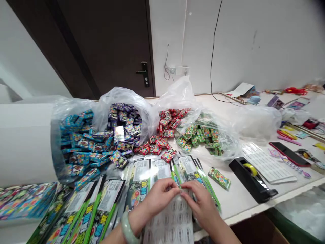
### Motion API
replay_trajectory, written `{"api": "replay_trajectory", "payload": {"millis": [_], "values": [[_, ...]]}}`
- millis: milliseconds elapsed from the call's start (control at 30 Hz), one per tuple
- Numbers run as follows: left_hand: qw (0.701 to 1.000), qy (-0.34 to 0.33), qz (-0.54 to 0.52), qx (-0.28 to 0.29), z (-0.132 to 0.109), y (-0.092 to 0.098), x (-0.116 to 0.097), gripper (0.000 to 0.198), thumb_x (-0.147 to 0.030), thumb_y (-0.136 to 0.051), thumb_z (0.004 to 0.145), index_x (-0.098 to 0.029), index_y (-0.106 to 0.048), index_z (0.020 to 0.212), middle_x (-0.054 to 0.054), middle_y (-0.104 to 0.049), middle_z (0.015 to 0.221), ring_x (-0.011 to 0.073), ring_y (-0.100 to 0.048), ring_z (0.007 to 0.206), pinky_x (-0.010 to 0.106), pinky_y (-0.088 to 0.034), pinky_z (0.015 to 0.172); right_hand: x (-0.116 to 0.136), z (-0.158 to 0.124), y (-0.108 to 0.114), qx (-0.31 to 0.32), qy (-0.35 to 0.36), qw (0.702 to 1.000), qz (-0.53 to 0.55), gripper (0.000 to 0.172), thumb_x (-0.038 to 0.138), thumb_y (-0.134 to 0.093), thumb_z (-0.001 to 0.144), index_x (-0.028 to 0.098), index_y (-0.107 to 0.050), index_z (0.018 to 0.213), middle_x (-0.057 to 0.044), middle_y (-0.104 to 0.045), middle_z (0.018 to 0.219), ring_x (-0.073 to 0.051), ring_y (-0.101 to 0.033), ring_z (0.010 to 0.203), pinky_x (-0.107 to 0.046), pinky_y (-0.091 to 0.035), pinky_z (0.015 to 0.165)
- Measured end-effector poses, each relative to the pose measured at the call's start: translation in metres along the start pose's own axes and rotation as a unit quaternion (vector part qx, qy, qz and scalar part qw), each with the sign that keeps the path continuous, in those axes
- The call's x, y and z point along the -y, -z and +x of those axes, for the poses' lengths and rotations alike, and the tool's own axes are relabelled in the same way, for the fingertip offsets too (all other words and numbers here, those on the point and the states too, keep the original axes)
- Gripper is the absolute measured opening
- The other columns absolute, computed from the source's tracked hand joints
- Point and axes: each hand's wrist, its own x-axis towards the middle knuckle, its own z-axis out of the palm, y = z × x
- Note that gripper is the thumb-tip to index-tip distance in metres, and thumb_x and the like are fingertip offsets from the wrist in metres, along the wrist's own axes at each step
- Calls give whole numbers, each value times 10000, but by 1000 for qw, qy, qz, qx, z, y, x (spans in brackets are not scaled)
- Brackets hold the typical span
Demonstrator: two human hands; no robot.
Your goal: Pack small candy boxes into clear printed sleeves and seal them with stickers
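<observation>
The left hand (pixel 158 196) and right hand (pixel 200 203) were pinched almost shut, fingertips meeting on the top edge of a sheet of round stickers (pixel 167 220) just below them, with green-edged printed packets (pixel 106 203) beside the left hand.

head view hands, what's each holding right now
Left hand: closed, pinching the white paper sheet of round stickers
Right hand: closed, pinching the same sheet

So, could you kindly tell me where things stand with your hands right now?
Left hand, right hand pinching top of sheet of round labels. Green-edged packets alongside. Nothing over the sheet but the hands.
</observation>
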Motion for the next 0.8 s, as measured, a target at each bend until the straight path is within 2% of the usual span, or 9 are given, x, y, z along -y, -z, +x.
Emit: {"api": "replay_trajectory", "payload": {"millis": [133,233,367,467,567,800], "values": [[1000,-28,-3,-2,-5,13,-2,207,-339,-607,772,-188,-675,897,42,-694,919,203,-605,884,324,-463,823,-2,1,8,24,-99,994,44,95,259,-576,887,233,-661,918,-33,-706,899,-211,-655,866,-333,-509,764],[1000,-26,6,-16,-9,21,0,179,-295,-613,764,-186,-673,892,45,-701,930,204,-619,900,337,-468,850,0,2,18,43,-140,988,60,96,285,-591,872,228,-662,902,-35,-709,900,-216,-657,873,-340,-512,772],[999,-30,8,-19,-9,20,4,150,-306,-620,781,-180,-674,841,39,-701,868,181,-621,835,322,-477,811,5,6,25,82,-101,991,23,120,286,-598,877,227,-650,968,-43,-697,927,-217,-631,893,-368,-480,801],[999,-41,0,-15,-8,15,5,135,-298,-618,788,-173,-668,796,32,-686,811,163,-609,783,309,-474,772,10,12,26,111,-72,991,-16,71,254,-615,875,225,-648,930,-30,-694,890,-208,-616,857,-373,-452,786],[999,-48,3,-6,-6,12,4,127,-276,-600,802,-168,-658,767,25,-670,779,149,-598,752,299,-468,745,12,16,25,109,-77,991,-5,29,221,-608,876,214,-635,873,-21,-686,851,-193,-610,829,-356,-448,768],[997,-75,21,6,-5,11,6,155,-290,-585,823,-172,-659,754,17,-655,761,143,-584,743,290,-444,714,11,16,22,116,-114,986,37,52,231,-613,869,205,-626,826,-11,-650,798,-175,-601,778,-315,-452,709]]}}
